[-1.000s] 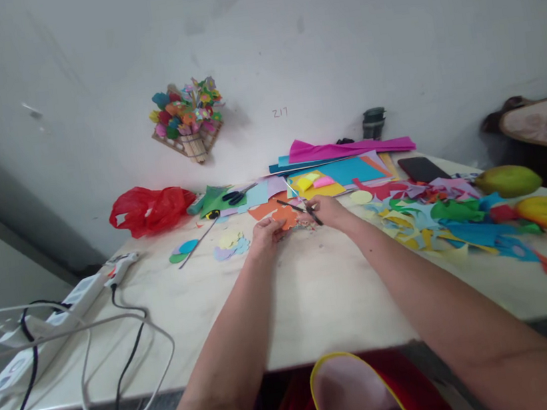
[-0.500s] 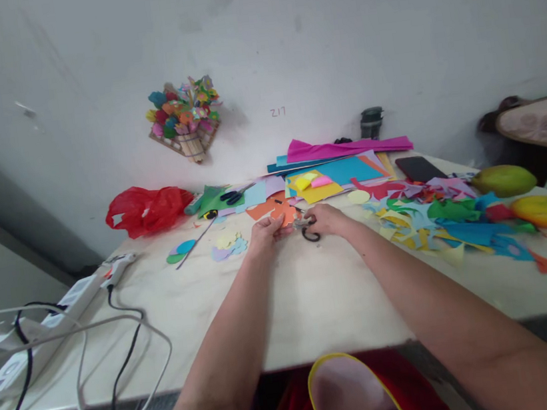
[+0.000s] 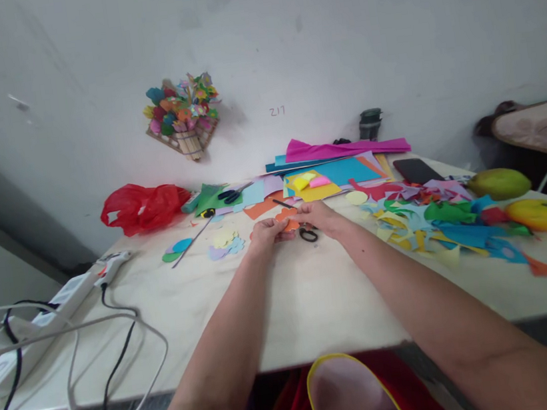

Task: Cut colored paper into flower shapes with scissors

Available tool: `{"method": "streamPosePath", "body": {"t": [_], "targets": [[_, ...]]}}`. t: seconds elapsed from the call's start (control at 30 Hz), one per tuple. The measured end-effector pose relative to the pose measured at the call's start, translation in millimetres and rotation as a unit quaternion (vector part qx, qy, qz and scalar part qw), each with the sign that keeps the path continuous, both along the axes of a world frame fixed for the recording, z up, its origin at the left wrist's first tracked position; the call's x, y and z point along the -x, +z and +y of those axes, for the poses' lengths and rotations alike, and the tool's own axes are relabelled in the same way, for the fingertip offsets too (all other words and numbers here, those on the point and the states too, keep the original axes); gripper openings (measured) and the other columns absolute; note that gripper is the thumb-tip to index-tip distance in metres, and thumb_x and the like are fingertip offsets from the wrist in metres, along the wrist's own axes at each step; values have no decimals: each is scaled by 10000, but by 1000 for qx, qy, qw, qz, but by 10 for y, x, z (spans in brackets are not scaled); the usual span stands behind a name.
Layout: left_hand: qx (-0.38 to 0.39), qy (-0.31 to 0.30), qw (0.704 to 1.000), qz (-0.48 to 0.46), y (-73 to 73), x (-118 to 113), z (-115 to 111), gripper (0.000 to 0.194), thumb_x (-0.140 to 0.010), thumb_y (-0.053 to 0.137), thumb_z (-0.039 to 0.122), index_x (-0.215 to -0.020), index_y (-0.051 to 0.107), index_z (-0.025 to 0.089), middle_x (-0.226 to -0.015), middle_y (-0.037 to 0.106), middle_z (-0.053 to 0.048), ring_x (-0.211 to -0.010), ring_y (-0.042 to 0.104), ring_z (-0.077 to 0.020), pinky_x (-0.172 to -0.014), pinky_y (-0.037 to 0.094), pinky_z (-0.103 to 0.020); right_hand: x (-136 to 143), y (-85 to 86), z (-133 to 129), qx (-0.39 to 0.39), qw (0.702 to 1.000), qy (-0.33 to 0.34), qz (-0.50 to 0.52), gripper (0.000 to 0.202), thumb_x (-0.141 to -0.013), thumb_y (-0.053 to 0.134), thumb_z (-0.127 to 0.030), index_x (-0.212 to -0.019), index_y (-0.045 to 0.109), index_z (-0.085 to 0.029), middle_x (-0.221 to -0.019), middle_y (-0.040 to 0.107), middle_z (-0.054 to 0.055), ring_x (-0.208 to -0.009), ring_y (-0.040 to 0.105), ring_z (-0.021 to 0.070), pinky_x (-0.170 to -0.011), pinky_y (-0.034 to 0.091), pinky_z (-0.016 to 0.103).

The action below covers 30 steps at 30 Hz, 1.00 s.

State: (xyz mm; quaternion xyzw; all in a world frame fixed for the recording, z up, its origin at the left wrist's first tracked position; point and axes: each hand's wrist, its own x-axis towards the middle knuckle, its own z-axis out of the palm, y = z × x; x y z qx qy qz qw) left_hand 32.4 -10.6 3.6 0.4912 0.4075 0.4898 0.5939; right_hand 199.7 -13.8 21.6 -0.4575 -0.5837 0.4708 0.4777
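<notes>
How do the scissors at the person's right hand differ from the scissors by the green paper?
The near scissors are at the right hand; the far scissors lie by the green paper, touched by neither hand.
The near scissors are partly hidden by fingers; the far scissors show both handle loops.
In the picture, the near scissors point up-left, the far scissors up-right.
Both have dark handles.

The number "217" stands written on the pale wall.
</notes>
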Motion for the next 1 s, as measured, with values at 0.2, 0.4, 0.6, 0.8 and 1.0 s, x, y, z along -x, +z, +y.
{"method": "streamPosePath", "body": {"t": [0.2,0.4,0.6,0.8,1.0], "targets": [[-9,-51,997,-54,6,4,-36,499,-452,960,337,-598,519,154,-607,667,-15,-626,716,-203,-736,572,-341,13,-74,92,-30,995,-64,-66,394,-687,738,-448,-523,471,-210,-446,442,-56,-447,419,99,-466,361,246],[-4,-52,998,-44,-21,-3,-36,485,-416,967,320,-603,553,151,-615,674,-15,-630,713,-195,-731,564,-329,16,-123,143,-109,969,-129,-179,480,-782,618,-509,-480,382,-221,-461,382,-42,-508,394,118,-496,300,254],[-6,-36,999,-21,-27,-17,-30,484,-438,961,371,-580,549,161,-551,657,-18,-577,695,-191,-646,554,-301,39,-108,108,-170,947,-179,-207,488,-803,574,-486,-470,336,-218,-482,361,-28,-550,377,127,-517,253,274],[-14,-41,999,-29,17,-37,-67,459,-474,952,371,-588,565,151,-602,698,-64,-612,706,-194,-696,578,-321,41,-104,106,-166,947,-195,-192,450,-802,582,-490,-498,392,-217,-515,426,-12,-595,452,155,-540,327,269],[-12,-47,998,-29,21,-35,-73,411,-512,942,351,-684,648,121,-636,711,-72,-597,695,-180,-713,580,-327,50,-119,138,-137,959,-196,-148,320,-832,561,-433,-592,516,-226,-627,569,18,-716,582,198,-619,462,272]]}}
